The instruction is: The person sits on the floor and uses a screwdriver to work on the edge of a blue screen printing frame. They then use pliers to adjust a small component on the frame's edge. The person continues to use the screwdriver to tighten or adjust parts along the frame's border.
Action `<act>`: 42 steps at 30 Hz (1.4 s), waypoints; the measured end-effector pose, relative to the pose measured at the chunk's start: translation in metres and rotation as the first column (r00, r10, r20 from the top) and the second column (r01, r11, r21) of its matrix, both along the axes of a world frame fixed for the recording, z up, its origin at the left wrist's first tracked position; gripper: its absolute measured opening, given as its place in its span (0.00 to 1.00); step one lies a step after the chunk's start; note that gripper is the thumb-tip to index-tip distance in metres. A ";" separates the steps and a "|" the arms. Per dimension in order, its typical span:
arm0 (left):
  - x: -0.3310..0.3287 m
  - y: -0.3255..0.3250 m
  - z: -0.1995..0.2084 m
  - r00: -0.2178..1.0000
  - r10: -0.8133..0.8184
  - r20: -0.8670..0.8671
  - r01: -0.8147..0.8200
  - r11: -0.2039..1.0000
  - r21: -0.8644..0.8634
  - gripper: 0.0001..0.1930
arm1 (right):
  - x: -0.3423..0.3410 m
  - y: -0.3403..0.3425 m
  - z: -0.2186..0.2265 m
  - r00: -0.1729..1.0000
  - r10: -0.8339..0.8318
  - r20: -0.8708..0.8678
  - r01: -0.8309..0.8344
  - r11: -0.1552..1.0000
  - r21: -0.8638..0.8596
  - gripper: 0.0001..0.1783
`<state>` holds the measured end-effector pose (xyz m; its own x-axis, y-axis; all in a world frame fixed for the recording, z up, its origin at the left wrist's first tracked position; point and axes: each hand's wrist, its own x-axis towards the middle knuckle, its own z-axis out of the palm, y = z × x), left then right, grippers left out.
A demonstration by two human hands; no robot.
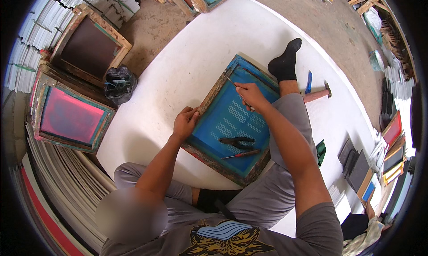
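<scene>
A person sat on a broad white surface (178, 68), one leg stretched forward in a black sock (285, 62), with a blue screen-printing frame (240, 126) lying aslant before them, beside the outstretched leg. The frame had worn wooden rails around blue mesh, with rows of small pale marks across the middle.

The left hand (186, 123) grasped the frame's left rail, its thumb against the wood. The right hand (251, 97) was closed around a slim hand tool (230, 80), the thin metal shaft pointing up and left toward the upper part of that same rail. Whether the tip touched the wood could not be made out.

Dark-handled pliers (236, 143) lay across the lower mesh, handles spread to the right. Just below them rested a red-handled screwdriver (247, 154), its shaft pointing left.

Right of the sock lay a blue utility knife (309, 82), and near it a hammer (317, 95) with a reddish handle. To the far left, a pink-meshed frame (71, 115) and a dark-meshed frame (89, 51) stood near a black plastic bag (120, 84). At lower right, another person's hand (369, 210) was partly visible.
</scene>
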<state>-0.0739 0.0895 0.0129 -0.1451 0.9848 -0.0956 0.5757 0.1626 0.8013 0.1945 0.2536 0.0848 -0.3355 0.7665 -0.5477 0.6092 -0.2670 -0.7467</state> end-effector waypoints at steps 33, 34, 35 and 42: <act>-0.007 -0.004 -0.003 1.000 0.001 0.022 0.000 0.999 -0.048 0.19 | 0.007 0.008 -0.012 0.904 -0.362 -0.226 0.217 0.846 -0.486 0.24; -0.006 -0.003 -0.003 1.000 -0.005 0.015 0.006 0.999 -0.047 0.19 | 0.008 0.008 -0.010 0.898 -0.374 -0.230 0.225 0.842 -0.490 0.23; -0.005 -0.001 -0.002 1.000 -0.011 0.008 0.011 0.999 -0.046 0.19 | 0.009 0.008 -0.010 0.931 -0.302 -0.207 0.210 0.903 -0.375 0.24; -0.003 -0.001 0.000 1.000 -0.003 -0.024 0.001 0.998 -0.070 0.18 | 0.010 0.005 0.001 0.996 0.020 0.092 -0.036 0.983 0.178 0.23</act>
